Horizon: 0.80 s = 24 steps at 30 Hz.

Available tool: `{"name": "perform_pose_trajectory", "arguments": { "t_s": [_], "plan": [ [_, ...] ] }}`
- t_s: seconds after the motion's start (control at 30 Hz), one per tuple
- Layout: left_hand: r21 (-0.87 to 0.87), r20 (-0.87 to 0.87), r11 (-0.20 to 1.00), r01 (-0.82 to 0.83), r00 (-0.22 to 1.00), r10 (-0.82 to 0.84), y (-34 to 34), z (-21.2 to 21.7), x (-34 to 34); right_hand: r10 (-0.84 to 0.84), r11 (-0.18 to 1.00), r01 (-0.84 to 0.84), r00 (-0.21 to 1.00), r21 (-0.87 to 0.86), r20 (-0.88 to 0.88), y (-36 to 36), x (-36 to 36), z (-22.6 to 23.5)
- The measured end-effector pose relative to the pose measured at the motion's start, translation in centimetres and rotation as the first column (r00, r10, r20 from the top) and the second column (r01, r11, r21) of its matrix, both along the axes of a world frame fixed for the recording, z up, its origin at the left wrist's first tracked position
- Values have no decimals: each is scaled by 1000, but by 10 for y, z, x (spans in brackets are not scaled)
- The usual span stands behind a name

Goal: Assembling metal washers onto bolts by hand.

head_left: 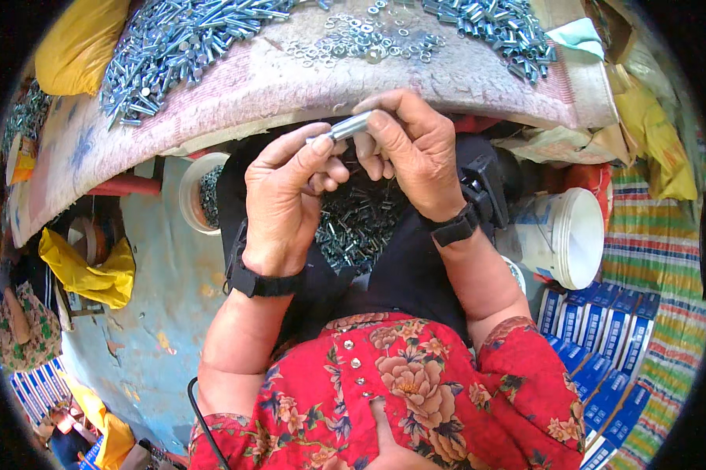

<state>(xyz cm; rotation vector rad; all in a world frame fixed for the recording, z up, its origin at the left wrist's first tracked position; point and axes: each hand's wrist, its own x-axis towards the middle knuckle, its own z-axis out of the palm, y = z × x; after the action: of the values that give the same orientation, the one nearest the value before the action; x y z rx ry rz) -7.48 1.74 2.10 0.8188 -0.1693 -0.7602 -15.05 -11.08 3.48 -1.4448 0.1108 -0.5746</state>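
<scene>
In front of my lap, both hands meet on a small silvery metal sleeve (pixel 351 125). My left hand (pixel 285 176) pinches its left end between thumb and fingertips, where a bolt seems to go in, though the fingers cover most of that end. My right hand (pixel 417 145) is closed on the right end with thumb and forefinger. On the cloth-covered table ahead lie a heap of bolts (pixel 188 47) at left, scattered washers (pixel 361 39) in the middle and a heap of metal sleeves (pixel 501 31) at right. Below my hands, many dark bolts (pixel 361 227) fill the space between my legs.
The table's padded front edge (pixel 259 117) runs just beyond my hands. A white bucket (pixel 580 239) lies tipped at right, near blue boxes (pixel 607 345). Another bucket (pixel 188 196) holding metal parts stands at left. A yellow sack (pixel 94 270) lies at left; other people sit at far left.
</scene>
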Motion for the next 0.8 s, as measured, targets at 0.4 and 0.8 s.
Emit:
{"name": "perform_pose_trajectory", "arguments": {
  "t_s": [0.4, 0.8],
  "plan": [
    [462, 539, 887, 14, 790, -293, 11, -16, 11, 130, 957, -198, 945, -212, -300, -15, 4, -12],
    [356, 248, 911, 207, 919, -306, 15, -30, 28, -356, 214, 178, 930, -960, 93, -121, 71, -38]
  ]
}}
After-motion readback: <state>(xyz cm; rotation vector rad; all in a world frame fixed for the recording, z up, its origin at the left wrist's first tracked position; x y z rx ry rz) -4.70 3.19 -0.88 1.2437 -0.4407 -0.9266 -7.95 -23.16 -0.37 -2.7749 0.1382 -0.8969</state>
